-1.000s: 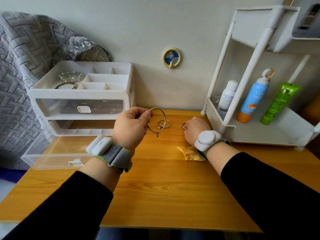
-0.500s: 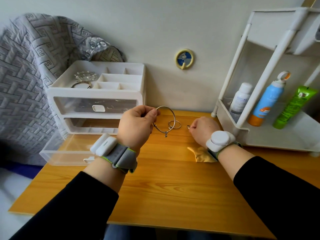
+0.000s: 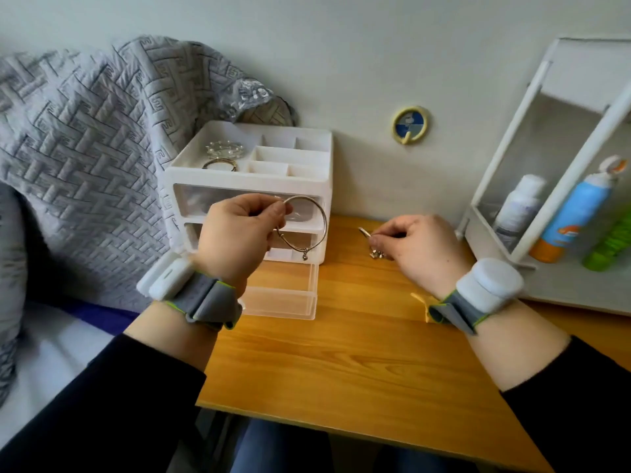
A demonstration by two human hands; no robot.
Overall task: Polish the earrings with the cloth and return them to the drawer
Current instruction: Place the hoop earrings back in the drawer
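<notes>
A person's two forearms in dark sleeves reach over a honey-coloured wooden bench [image 3: 358, 363], each wrist strapped with a grey band carrying a white plastic unit. The left hand [image 3: 239, 237] pinches a thin, round silver hoop [image 3: 307, 227] between thumb and forefinger, raised in front of a white plastic organiser [image 3: 252, 186]; a tiny charm dangles from the hoop's lower edge. The right hand [image 3: 423, 247] has its grip closed on small metal earrings [image 3: 370, 244], held just above the bench near the wall; they are mostly hidden by the fingers and too blurred to make out their shape. Only a sliver of the yellow cloth [image 3: 421, 303] shows, lying on the bench under the right wrist. The organiser's bottom drawer [image 3: 283, 295], clear plastic, stands pulled open; the left wrist covers part of it, and what lies inside cannot be told. In the organiser's divided top tray sit a beaded bracelet and a gold ring-like band. A quilted grey blanket [image 3: 85, 148] with a woven pattern drapes at the left. A white rack [image 3: 553, 172] at the right, cut off by the frame's edge, holds a white bottle, a blue spray can and a green tube.
</notes>
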